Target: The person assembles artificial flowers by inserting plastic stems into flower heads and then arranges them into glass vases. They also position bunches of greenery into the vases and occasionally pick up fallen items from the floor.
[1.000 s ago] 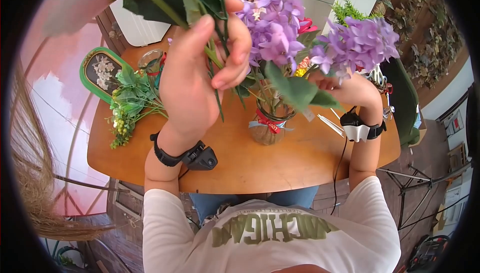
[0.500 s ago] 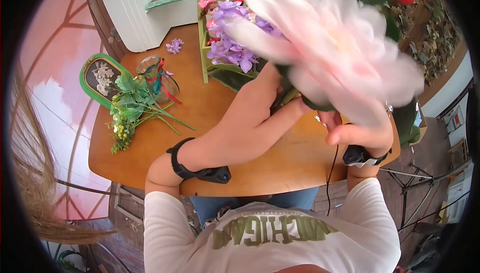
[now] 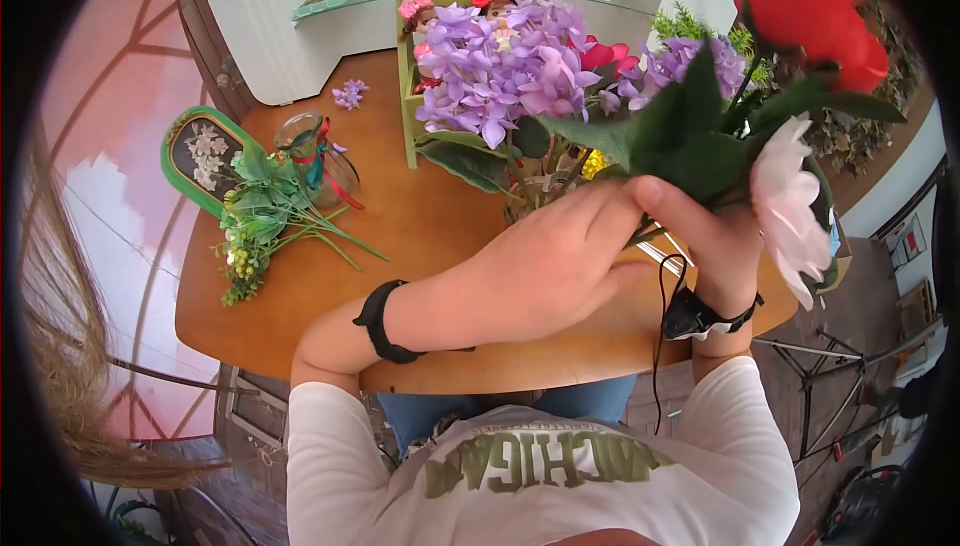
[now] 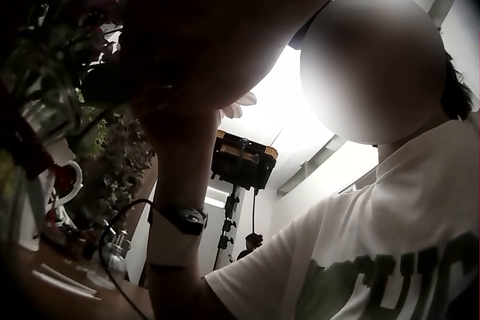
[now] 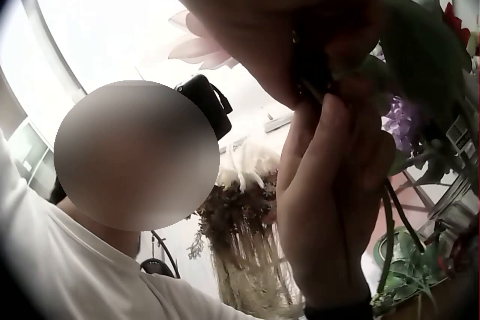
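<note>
A red rose (image 3: pixel 815 16) and a pale pink flower (image 3: pixel 790 201) with dark green leaves are held at their stems, where both hands meet at the right of the table. My left hand (image 3: pixel 520 266) reaches across and grips the stems; my right hand (image 3: pixel 722 246) holds them from the other side, its thumb pointing left. In the right wrist view, fingers of the left hand (image 5: pixel 330 177) pinch the dark stems beneath the right hand (image 5: pixel 277 20). Purple flowers (image 3: pixel 510 71) stand just behind, their glass vase mostly hidden by the left hand.
Green sprigs (image 3: pixel 255 216) lie at the left beside a ribboned glass jar (image 3: pixel 310 161) and a green oval frame (image 3: pixel 180 171). A green shelf box (image 3: pixel 408 111) with dolls stands behind. White sticks (image 3: pixel 660 246) and a black cable (image 3: pixel 657 346) are near the right wrist.
The pink flower has swung right and down, with the red rose now in view above it. My left hand has moved right and down from its raised position, to meet the right hand.
</note>
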`<state>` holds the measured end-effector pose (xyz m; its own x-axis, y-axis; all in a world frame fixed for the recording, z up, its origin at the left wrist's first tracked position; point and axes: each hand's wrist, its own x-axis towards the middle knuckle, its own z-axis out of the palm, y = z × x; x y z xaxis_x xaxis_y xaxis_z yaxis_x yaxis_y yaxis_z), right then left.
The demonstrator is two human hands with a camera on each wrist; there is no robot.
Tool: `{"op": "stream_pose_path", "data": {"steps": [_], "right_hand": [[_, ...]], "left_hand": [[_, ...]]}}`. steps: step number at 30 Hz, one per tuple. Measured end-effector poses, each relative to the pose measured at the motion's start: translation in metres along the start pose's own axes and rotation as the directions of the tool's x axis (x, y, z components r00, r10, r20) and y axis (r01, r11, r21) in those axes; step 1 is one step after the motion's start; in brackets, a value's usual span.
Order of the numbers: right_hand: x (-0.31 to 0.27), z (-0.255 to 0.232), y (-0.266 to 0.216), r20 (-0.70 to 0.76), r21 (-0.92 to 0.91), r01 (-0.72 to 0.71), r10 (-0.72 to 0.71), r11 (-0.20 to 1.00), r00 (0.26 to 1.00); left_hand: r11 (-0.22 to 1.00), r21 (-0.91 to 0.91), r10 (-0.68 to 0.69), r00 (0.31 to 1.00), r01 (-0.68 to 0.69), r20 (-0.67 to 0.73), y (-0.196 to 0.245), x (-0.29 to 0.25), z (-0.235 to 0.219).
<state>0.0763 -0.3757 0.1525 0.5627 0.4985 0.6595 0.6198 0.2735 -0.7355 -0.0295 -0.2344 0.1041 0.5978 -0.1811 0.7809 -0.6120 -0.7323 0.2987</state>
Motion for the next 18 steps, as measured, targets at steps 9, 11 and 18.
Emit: {"op": "stream_pose_path", "data": {"steps": [9, 11, 18], "right_hand": [[0.037, -0.068, 0.004, -0.236, 0.206, 0.203, -0.153, 0.957, 0.96], [0.044, -0.076, 0.01, -0.291, 0.174, 0.185, -0.129, 0.967, 0.948], [0.07, -0.127, 0.052, -0.196, 0.038, -0.016, 0.023, 0.999, 0.98]], "left_hand": [[0.892, 0.437, 0.054, 0.987, -0.116, 0.151, -0.009, 0.005, -0.013], [0.866, 0.483, 0.034, 0.979, -0.128, 0.199, -0.014, 0.002, -0.01], [0.758, 0.645, -0.103, 0.959, -0.098, 0.266, -0.012, 0.001, -0.007]]}}
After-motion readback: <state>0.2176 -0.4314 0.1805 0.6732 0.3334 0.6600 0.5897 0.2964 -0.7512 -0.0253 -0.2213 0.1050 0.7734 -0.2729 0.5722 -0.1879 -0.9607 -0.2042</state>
